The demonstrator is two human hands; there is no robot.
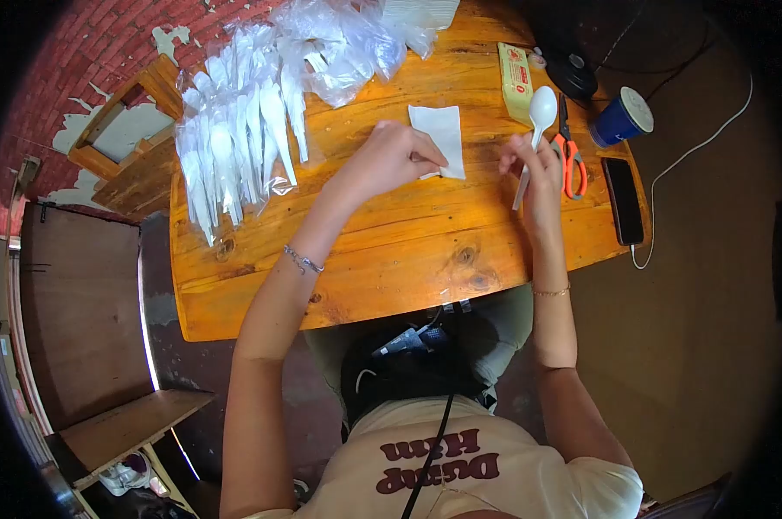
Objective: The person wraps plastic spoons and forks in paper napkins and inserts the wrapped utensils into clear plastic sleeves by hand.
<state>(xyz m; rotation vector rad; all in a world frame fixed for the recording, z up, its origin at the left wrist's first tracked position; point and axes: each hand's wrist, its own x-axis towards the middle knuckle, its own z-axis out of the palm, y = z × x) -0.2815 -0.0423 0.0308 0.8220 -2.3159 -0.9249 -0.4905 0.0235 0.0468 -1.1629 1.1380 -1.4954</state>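
Note:
A white plastic spoon [542, 110] is in my right hand [536, 171], its bowl pointing up and away from me and its handle running down between the fingers. My left hand [400, 156] pinches the lower part of a white folded napkin [441, 130] that lies on the wooden table [382, 259]. To the left of that hand, several clear bags of white plastic cutlery [240, 130] lie in a row. Orange-handled scissors [573, 169] rest just right of my right hand.
More clear plastic bags [343, 52] lie at the back. A yellow packet [515, 82], a black round object [571, 69], a blue cup [620, 119] and a phone [623, 201] with a white cable stand or lie at the right. A wooden chair [118, 130] is at the left.

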